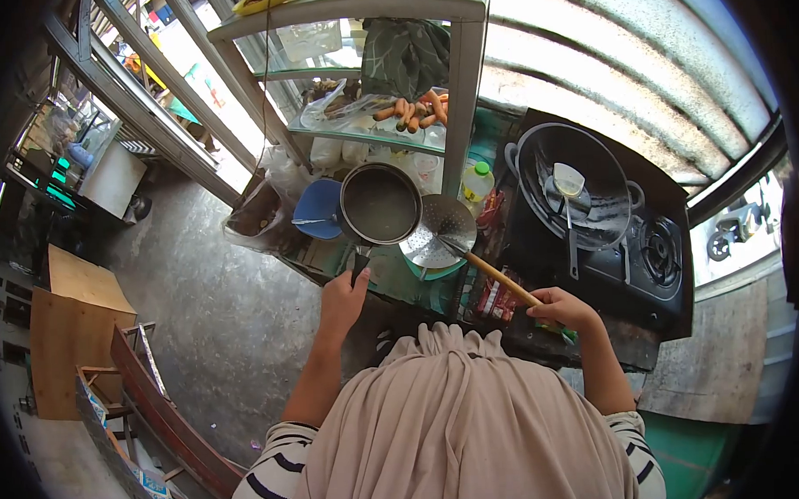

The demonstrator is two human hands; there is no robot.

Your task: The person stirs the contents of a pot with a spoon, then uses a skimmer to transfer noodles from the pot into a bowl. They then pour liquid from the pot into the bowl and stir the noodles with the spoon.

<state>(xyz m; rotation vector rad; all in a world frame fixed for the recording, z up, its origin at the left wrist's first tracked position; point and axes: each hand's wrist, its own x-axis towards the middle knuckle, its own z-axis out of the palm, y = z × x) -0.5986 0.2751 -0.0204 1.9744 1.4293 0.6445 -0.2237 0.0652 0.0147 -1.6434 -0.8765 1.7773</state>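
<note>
My left hand (pixel 342 306) is closed around the black handle of a saucepan (pixel 380 204), whose dark inside faces up. Right beside it, a round perforated skimmer (pixel 438 230) with a long wooden handle is gripped in my right hand (pixel 564 314). The skimmer's disc overlaps a turquoise bowl (pixel 435 272) below it, and its edge is right by the pan's rim. To the left of the pan sits a blue container (pixel 317 208) with a spoon-like utensil across it.
A large wok (pixel 573 186) holding a ladle and a turner stands on the black gas stove (pixel 660 276) at right. Behind, a glass-shelved cabinet (pixel 469 89) holds carrots (pixel 412 113). A yellow-capped bottle (pixel 477 183) stands near the cabinet. Plastic bags (pixel 266 210) sit at the counter's left end.
</note>
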